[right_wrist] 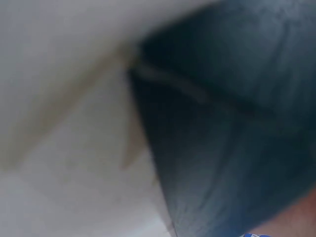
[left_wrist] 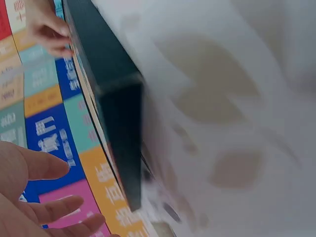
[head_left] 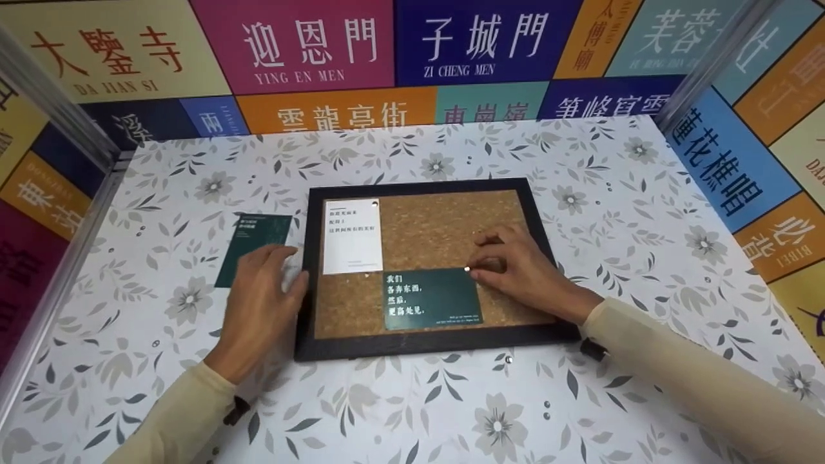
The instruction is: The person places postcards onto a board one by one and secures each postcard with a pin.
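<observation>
A black-framed cork board [head_left: 451, 225] lies flat on the table. A dark green card [head_left: 432, 299] with white writing rests on its lower middle. At that card's top right corner my right hand [head_left: 515, 264] pinches a small white pushpin [head_left: 467, 269] between thumb and fingertips. A white card [head_left: 352, 241] sits at the board's upper left, with a pin near its top right corner. My left hand [head_left: 261, 299] hovers by the frame's left edge, fingers loosely bent around nothing. The left wrist view shows its spread fingers [left_wrist: 49, 165] beside the dark frame [left_wrist: 118, 98].
Another green card [head_left: 248, 248] lies on the table left of the board, partly behind my left hand. The table [head_left: 399, 412] has a white cover with grey leaves and flowers. Colourful panels [head_left: 309, 51] with large characters stand along the back and both sides.
</observation>
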Action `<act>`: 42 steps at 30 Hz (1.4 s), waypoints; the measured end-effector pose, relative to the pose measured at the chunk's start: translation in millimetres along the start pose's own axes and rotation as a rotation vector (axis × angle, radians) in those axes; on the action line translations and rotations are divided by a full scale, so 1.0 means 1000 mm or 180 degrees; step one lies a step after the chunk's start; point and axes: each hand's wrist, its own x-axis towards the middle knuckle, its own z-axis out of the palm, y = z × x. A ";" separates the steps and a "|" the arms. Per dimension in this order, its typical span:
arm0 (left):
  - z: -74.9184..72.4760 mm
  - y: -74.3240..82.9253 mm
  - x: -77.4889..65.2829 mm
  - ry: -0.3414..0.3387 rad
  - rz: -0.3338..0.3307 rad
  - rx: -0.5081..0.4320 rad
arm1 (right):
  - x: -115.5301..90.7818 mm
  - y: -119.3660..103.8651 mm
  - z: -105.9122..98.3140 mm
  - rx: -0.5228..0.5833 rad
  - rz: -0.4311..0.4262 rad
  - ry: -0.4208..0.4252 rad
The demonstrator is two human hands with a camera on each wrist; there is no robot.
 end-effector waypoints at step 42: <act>-0.021 -0.062 0.027 -0.0610 -0.1014 0.0778 | -0.001 0.003 0.002 0.0053 -0.0012 0.0056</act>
